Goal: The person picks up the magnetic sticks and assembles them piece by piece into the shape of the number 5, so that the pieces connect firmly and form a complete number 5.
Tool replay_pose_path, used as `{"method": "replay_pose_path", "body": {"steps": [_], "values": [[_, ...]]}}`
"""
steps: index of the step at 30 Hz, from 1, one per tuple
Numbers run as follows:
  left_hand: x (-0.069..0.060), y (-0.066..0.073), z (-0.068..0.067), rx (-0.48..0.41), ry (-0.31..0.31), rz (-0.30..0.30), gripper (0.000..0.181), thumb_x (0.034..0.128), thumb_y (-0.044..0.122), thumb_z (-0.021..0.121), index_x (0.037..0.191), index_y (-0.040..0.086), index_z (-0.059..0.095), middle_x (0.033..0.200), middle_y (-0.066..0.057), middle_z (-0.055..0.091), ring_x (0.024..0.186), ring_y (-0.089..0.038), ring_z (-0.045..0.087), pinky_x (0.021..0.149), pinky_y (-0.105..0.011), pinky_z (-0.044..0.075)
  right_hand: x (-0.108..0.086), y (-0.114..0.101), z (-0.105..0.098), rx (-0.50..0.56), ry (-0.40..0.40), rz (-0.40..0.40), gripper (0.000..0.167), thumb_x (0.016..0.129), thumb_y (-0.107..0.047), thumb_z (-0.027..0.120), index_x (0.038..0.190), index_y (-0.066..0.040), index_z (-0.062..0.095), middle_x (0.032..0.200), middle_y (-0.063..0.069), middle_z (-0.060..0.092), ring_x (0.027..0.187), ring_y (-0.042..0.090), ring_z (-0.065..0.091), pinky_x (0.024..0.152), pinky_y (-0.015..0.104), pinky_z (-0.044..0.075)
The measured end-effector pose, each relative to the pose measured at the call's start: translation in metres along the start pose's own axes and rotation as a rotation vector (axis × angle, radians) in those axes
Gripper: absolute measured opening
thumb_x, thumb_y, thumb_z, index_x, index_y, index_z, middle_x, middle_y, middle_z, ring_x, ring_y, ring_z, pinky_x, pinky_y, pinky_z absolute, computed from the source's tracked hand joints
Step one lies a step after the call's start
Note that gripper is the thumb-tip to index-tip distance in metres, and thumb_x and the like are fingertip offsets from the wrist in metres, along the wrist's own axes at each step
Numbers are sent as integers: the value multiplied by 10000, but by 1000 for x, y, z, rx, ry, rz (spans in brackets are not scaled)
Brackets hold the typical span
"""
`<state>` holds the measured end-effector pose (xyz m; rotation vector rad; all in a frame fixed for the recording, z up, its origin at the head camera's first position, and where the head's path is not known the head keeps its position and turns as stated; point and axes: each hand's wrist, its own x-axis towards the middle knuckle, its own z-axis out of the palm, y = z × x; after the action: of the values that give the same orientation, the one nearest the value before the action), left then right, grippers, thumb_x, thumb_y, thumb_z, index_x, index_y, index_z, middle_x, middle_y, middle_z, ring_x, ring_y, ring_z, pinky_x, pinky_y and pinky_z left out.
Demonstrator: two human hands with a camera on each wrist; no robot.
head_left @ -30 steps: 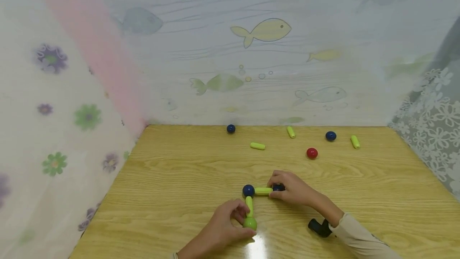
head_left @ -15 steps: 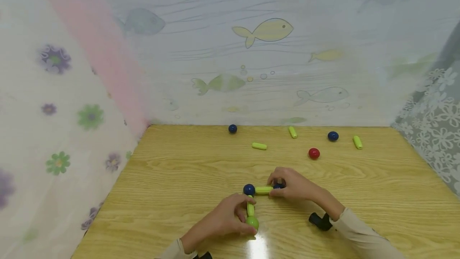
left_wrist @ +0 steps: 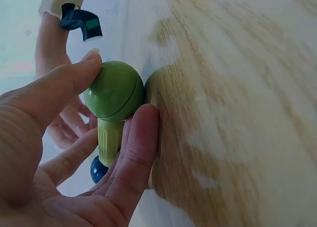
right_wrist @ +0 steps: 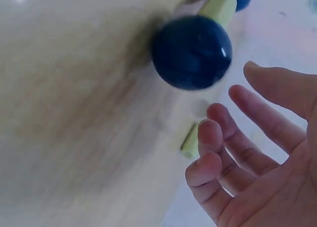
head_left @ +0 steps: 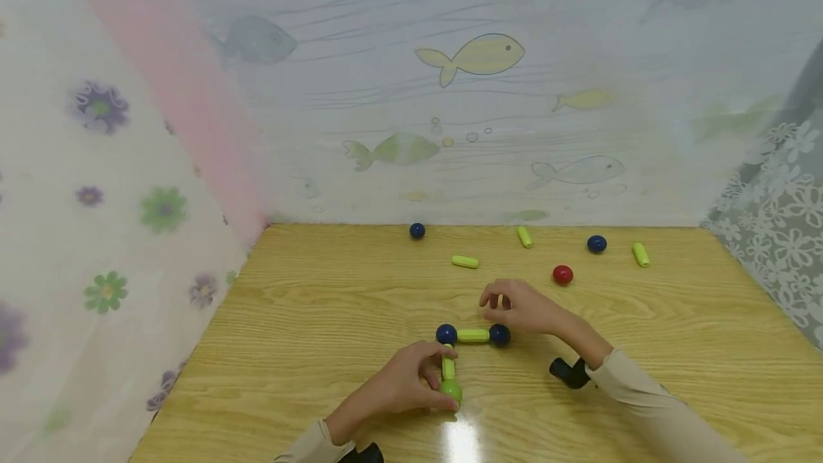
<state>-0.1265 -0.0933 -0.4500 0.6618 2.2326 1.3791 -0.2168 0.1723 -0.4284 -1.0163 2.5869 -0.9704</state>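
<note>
On the table (head_left: 308, 306) lies an L-shaped piece made of balls joined by yellow-green rods. Its corner is a blue ball (head_left: 446, 334); one rod (head_left: 473, 335) runs right to a second blue ball (head_left: 499, 335). The other rod (head_left: 448, 368) comes toward me and ends in a green ball (left_wrist: 114, 90). My left hand (head_left: 411, 381) grips this near end, thumb on the green ball and fingers around the ball and its rod. Just above and behind the right blue ball, my right hand (head_left: 524, 306) hovers with loosely bent fingers, holding nothing.
Toward the back lie a blue ball (head_left: 417, 231), another blue ball (head_left: 596, 244) and a red ball (head_left: 563, 275). Loose yellow-green rods lie among them: one left (head_left: 465, 261), one middle (head_left: 524, 237), one right (head_left: 641, 255). A fish-patterned curtain (head_left: 360, 184) borders the back edge.
My right hand has let go of the right blue ball and risen slightly away from it. My left hand keeps its hold at the green end; its index finger has shifted along the rod.
</note>
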Motion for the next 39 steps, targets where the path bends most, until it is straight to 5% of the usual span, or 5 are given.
{"method": "replay_pose_path", "body": {"steps": [7,18,24,28,39], "values": [[1,1,0,-30,-2,5,582,720,203,846,1237,113,593,953,-10,580,718,-97,602,577,-221,515,24,8,-12,-62,63,-4,186,897,-99,646,1043,16,631,895,103,594,686,156,522,611,284,472],[6,1,-1,-93,-30,-9,594,732,180,836,1260,103,574,869,-34,612,626,-129,607,518,-269,530,67,28,-19,-70,98,168,306,865,-73,671,1140,18,573,1098,235,529,951,345,544,775,455,492],[12,-3,-5,-196,-80,-43,416,859,196,720,1240,105,582,958,-46,609,668,-185,635,530,-337,560,71,42,-15,11,140,213,235,848,-42,696,1061,10,611,1008,178,585,912,311,556,774,447,492],[15,-5,-7,-195,-51,-72,257,932,206,626,1176,124,629,943,-60,593,611,-195,620,520,-340,559,71,49,-11,60,199,237,216,839,-54,712,1037,6,650,995,148,608,889,278,562,752,408,500],[18,-6,-13,-209,2,-81,214,892,116,671,1101,77,645,910,-90,594,571,-198,612,489,-343,551,67,49,-7,101,260,202,202,822,-24,713,1014,36,700,962,144,653,827,240,591,712,354,514]]}}
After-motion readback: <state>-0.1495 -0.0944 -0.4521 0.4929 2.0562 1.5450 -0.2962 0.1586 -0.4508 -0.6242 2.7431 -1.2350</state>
